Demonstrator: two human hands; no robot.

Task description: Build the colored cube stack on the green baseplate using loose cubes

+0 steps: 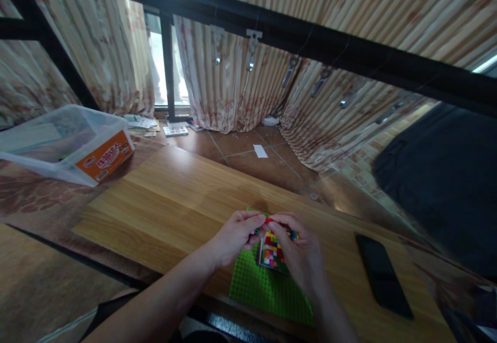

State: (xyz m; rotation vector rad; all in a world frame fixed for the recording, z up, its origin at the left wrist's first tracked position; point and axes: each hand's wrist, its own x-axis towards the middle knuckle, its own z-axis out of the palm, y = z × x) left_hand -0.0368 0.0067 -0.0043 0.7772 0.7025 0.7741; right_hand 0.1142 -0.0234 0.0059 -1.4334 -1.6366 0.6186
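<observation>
The little brick point(268, 220) is bright red. The blocks point(272, 251) make a mixed-up pattern of red, yellow, white, pink, orange and green squares. The board point(267, 296) is bright green. The desk point(174, 193) is yellowy brown with wood lines. The phone point(382, 276) is black. The curtains point(229, 87) are cream with reddish-brown patches. The box label point(105, 158) is orange with white writing.

orange label point(101, 161) on clear bin point(73, 172), white Chinese characters point(111, 155), too blurred to read

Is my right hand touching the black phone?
Apart: the head view shows wooden tabletop between the right hand and the black phone.
</observation>
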